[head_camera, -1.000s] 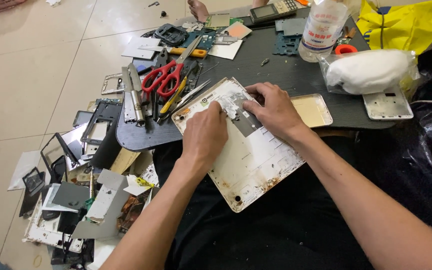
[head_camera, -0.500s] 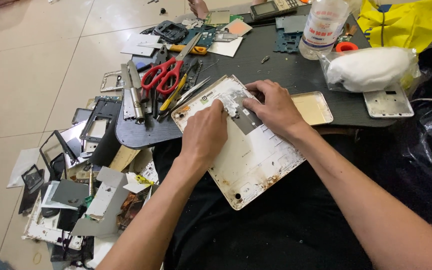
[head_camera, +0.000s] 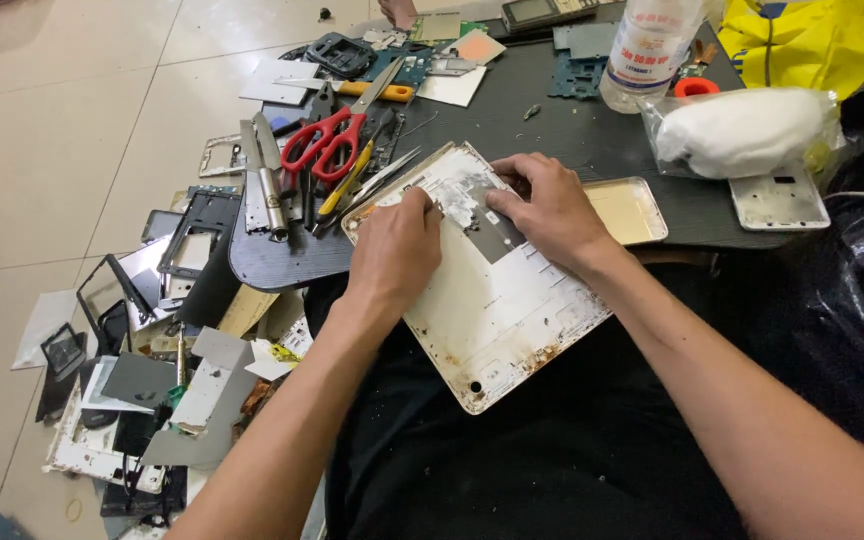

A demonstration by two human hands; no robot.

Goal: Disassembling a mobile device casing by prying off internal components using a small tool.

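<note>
A white tablet back cover, stained and with a grey foil patch near its top, lies tilted across my lap and the edge of a dark work board. My left hand rests on the cover's upper left, fingers curled and fingertips pressed at the foil's edge. My right hand lies on the upper right part, fingers bent down onto the same patch. Whether either hand pinches a small tool or a piece of foil cannot be made out.
Red-handled scissors, a knife, tweezers and a yellow screwdriver lie left of the cover. A clear bottle, a bag with white wadding and a small white phone back sit at the right. Broken screens and frames litter the tiled floor.
Both hands stay on the cover's upper part with only small finger movements. The camera view has shifted slightly.
</note>
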